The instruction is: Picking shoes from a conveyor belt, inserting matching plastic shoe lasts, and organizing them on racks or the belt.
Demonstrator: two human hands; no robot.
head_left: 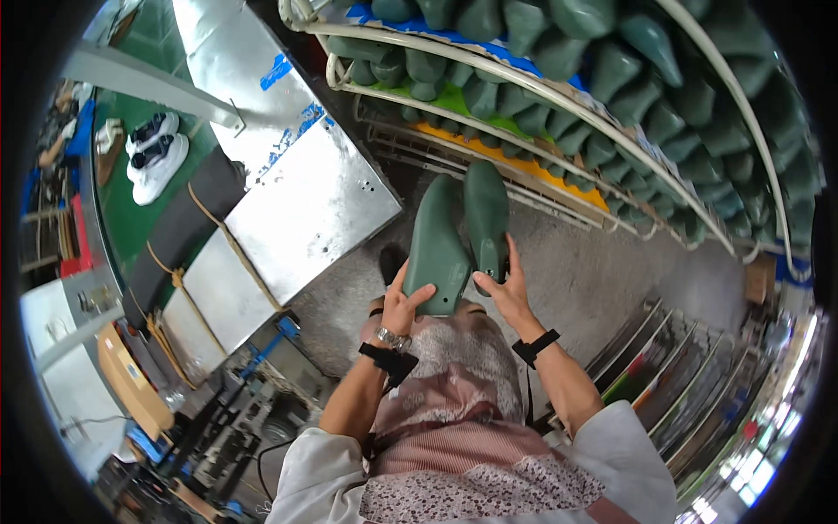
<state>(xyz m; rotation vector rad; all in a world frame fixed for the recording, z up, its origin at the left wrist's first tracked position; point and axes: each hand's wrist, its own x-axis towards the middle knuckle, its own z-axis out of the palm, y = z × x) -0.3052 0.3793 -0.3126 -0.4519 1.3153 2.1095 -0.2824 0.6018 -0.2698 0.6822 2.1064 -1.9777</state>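
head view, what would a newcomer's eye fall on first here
Probably the two dark-green, foot-shaped shoe lasts at the centre, one in the left hand and one in the right hand. Next, the cream-white metal rack at upper right, its tiers packed with other green lasts. Then the white sneakers on the green surface at upper left.

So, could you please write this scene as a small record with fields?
Left hand: holds left green shoe last
Right hand: holds right green shoe last
Arrangement: side by side
Upper right: pale-railed rack with many green lasts
Left: shiny metal table
Beyond the table: white shoes on green surface
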